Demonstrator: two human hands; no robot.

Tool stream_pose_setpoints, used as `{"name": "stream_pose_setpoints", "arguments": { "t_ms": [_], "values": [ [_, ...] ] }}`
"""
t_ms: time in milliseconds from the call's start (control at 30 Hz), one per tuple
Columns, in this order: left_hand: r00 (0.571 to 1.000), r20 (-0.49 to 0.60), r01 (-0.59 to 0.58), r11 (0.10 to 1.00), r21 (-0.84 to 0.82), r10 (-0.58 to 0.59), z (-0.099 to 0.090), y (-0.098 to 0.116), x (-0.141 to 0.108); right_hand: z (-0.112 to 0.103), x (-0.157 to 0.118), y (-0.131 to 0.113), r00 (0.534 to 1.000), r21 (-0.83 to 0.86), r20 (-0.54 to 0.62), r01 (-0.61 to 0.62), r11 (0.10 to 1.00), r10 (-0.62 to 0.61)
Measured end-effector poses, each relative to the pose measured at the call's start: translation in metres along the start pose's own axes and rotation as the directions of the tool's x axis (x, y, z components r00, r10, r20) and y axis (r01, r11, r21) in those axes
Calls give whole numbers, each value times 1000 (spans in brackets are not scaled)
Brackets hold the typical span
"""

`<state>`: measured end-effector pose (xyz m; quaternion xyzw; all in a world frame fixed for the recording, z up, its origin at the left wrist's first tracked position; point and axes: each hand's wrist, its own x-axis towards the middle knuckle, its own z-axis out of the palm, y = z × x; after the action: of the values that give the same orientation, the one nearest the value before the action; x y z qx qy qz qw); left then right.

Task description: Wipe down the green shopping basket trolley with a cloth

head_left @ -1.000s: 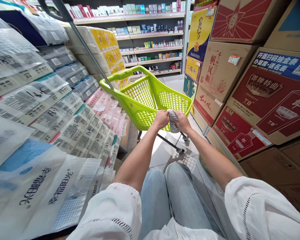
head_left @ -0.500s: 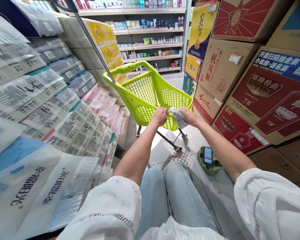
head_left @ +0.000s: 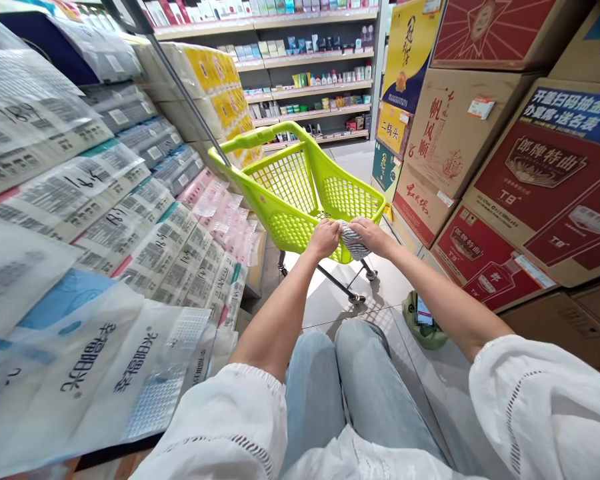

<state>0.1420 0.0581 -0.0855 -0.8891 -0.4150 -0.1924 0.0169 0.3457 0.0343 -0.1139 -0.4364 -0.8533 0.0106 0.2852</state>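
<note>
A lime-green shopping cart point(head_left: 280, 223) with a perforated plastic basket stands in front of me, tilted in the view. My left hand point(head_left: 325, 239) is closed over the near rim of its basket. Close beside it, my right hand point(head_left: 371, 235) grips a grey-and-white striped cloth point(head_left: 353, 243) against the same rim. The cloth hangs down over the outer side of the basket. My fingertips on the inner side are partly hidden.
Packaged goods point(head_left: 145, 233) are stacked on the left. Cardboard cartons point(head_left: 530, 180) rise on the right. Shelves of bottles and boxes point(head_left: 320, 87) stand behind the cart. A green bag point(head_left: 430, 337) with a phone point(head_left: 423, 311) on it lies on the tiled floor.
My right hand has slid left along the rim with the cloth, nearer to my left hand. The left hand keeps its hold. The surroundings have shifted slightly in view.
</note>
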Motion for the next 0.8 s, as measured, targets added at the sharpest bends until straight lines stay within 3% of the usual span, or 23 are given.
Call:
{"name": "stream_pose_setpoints", "arguments": {
  "t_ms": [167, 433, 600, 667, 800],
  "values": [
    [1000, -13, 9, 1000, 2, -9, -6, -11, -12, -11, 6, 19, 997, -17, 29, 66, 998, -65],
    [998, -32, 53, 998, 42, -52, -4, -18, -23, 28, 20, -38, 1000, -95, 6, -7, 995, 8],
    [1000, 16, 0, 1000, 21, 0, -11, -27, -23, 17, 20, -9, 996, -27, 61, 62, 998, -60],
    [1000, 7, -5, 1000, -5, 5, -11, -27, -21, 12, 19, 5, 998, 3, 33, 53, 999, -53],
    [1000, -27, 15, 1000, -21, -16, -5, -24, -20, 15, 19, -3, 1000, -10, 4, 28, 1000, -28]
  ]
}}
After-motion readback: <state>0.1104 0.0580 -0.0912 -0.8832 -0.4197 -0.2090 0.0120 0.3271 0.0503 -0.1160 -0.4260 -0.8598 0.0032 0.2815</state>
